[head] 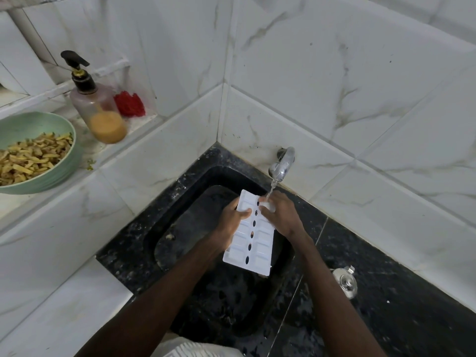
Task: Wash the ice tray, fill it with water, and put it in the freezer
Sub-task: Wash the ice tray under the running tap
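**Operator:** Where's the tray right now?

**Spotter:** Your ice tray (pixel 253 243) hangs tilted over the black sink (pixel 185 253), with its far end under the stream from the tap (pixel 283 162). Your left hand (pixel 233 217) has its grip wrapped on the left long edge, thumb on top. Your right hand (pixel 279 215) curls its grip round the far end, in the water.

**Operator:** What could go wrong?

**Spotter:** Wet plastic is probably slippery, so if either grip loosens, the tray may drop into the basin. Water hitting the tilted face may spray onto the worktop (pixel 386 292). If you lift the far end, it could knock the spout just above.

**Operator:** And room to move?

**Spotter:** Tiled walls close in behind the tap. Your open room is toward you, over the basin. A small metal fitting (pixel 346 280) sits on the worktop to your right. The soap bottle (pixel 103 117) and green bowl (pixel 64 161) stand on the ledge to your left. All three are well apart from the tray.
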{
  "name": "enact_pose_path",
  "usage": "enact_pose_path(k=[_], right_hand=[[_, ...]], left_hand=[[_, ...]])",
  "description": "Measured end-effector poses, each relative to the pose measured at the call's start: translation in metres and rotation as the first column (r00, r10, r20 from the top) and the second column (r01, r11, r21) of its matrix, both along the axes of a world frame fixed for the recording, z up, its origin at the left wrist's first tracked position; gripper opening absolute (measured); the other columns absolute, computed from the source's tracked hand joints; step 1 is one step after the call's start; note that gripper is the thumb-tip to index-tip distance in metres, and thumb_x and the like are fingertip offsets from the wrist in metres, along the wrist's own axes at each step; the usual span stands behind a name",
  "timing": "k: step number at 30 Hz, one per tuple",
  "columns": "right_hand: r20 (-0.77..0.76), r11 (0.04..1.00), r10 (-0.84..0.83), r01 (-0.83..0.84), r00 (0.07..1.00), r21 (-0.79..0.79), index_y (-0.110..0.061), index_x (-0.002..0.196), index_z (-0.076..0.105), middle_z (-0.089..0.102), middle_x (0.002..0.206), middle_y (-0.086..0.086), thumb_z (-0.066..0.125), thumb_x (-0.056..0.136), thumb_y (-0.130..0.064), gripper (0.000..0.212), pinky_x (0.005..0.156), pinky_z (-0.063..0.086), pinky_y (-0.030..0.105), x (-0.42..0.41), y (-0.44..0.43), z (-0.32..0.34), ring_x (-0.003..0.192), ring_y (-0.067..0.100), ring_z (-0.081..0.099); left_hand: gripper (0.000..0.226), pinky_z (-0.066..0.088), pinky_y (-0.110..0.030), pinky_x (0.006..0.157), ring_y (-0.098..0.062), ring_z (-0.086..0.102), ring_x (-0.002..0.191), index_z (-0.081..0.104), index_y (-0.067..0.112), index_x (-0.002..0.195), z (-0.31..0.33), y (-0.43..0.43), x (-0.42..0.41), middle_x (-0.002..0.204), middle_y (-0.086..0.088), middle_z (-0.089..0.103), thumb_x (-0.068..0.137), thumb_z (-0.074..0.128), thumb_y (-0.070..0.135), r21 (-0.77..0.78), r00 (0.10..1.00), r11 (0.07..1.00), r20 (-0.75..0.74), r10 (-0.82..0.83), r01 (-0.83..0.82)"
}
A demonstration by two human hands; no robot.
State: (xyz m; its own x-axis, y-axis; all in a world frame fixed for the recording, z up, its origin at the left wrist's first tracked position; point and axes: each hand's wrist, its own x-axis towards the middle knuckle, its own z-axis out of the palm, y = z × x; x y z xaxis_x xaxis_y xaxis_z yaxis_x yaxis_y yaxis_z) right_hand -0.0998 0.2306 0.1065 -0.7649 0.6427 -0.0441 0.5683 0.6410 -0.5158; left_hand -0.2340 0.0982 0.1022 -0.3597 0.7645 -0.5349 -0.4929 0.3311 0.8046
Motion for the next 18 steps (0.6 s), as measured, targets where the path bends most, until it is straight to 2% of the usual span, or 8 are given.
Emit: enact_pose_path(k=[2, 4, 7, 12, 14, 16, 18], right_hand=[[-0.02, 0.997, -0.05, 0.049, 0.999, -0.052, -0.015, 0.112, 0.069, 0.065, 0.112, 0.002, 0.064, 0.09, -0.035, 0.03, 0.087, 0.047, 0.036, 0.001, 0.002, -0.002, 0.101, 0.019, 0.059], [-0.036, 0.992, -0.113, 0.111, 0.993, -0.067, -0.018, 0.106, 0.067, 0.062, 0.105, -0.002, 0.065, 0.088, -0.036, 0.025, 0.085, 0.051, 0.038, 0.001, 0.002, -0.005, 0.095, 0.016, 0.057], [-0.042, 0.981, -0.194, 0.194, 0.98, -0.013, -0.017, 0.106, 0.066, 0.061, 0.103, -0.002, 0.066, 0.093, -0.033, 0.02, 0.083, 0.047, 0.034, -0.002, -0.004, -0.009, 0.095, 0.017, 0.055], [-0.02, 0.954, -0.289, 0.29, 0.957, 0.072, -0.015, 0.096, 0.06, 0.056, 0.094, -0.001, 0.06, 0.096, -0.03, 0.014, 0.074, 0.044, 0.032, -0.012, -0.015, -0.011, 0.087, 0.017, 0.051], [-0.005, 0.957, -0.283, 0.283, 0.959, 0.066, -0.012, 0.092, 0.061, 0.057, 0.092, 0.002, 0.056, 0.096, -0.023, 0.012, 0.073, 0.041, 0.032, -0.02, -0.015, -0.009, 0.086, 0.02, 0.052], [0.0, 0.969, -0.243, 0.243, 0.97, 0.039, -0.008, 0.095, 0.066, 0.063, 0.095, 0.006, 0.055, 0.092, -0.008, 0.011, 0.075, 0.044, 0.031, -0.028, -0.011, -0.007, 0.089, 0.023, 0.058], [0.006, 0.98, -0.199, 0.199, 0.98, -0.015, -0.008, 0.103, 0.069, 0.068, 0.102, 0.006, 0.056, 0.084, 0.006, 0.027, 0.078, 0.046, 0.027, -0.034, -0.01, -0.002, 0.093, 0.021, 0.063]], left_hand=[[0.029, 0.063, -0.036, 0.071, -0.022, 0.078, 0.093, 0.068, 0.027, 0.12, 0.003, -0.001, -0.001, 0.105, -0.002, 0.079, 0.101, 0.061, 0.007, 0.007, 0.999, 1.0, -0.031, -0.022, 0.022], [0.033, 0.064, -0.043, 0.081, -0.024, 0.077, 0.098, 0.066, 0.03, 0.125, 0.003, 0.0, -0.002, 0.112, -0.002, 0.078, 0.101, 0.062, 0.008, 0.013, 0.998, 0.999, -0.048, -0.043, 0.044], [0.036, 0.061, -0.052, 0.092, -0.027, 0.076, 0.102, 0.066, 0.026, 0.132, 0.006, 0.001, 0.001, 0.115, -0.003, 0.077, 0.1, 0.062, 0.01, 0.007, 0.997, 0.999, -0.068, -0.048, 0.048], [0.039, 0.06, -0.056, 0.092, -0.03, 0.076, 0.102, 0.063, 0.024, 0.138, 0.004, 0.001, 0.006, 0.118, -0.006, 0.076, 0.1, 0.064, 0.015, -0.025, 0.996, 0.998, -0.078, -0.053, 0.051], [0.036, 0.062, -0.055, 0.089, -0.032, 0.077, 0.099, 0.066, 0.022, 0.134, 0.001, 0.0, 0.007, 0.113, -0.008, 0.078, 0.1, 0.063, 0.011, -0.024, 0.999, 0.999, -0.038, -0.024, 0.023], [0.032, 0.064, -0.051, 0.083, -0.034, 0.077, 0.096, 0.069, 0.021, 0.129, 0.002, -0.001, 0.01, 0.108, -0.01, 0.078, 0.1, 0.062, 0.009, -0.032, 1.0, 0.999, -0.001, -0.025, 0.025], [0.031, 0.064, -0.048, 0.08, -0.034, 0.077, 0.095, 0.07, 0.022, 0.126, 0.002, -0.001, 0.014, 0.105, -0.01, 0.079, 0.099, 0.062, 0.009, -0.034, 0.999, 0.998, 0.008, -0.046, 0.046]])
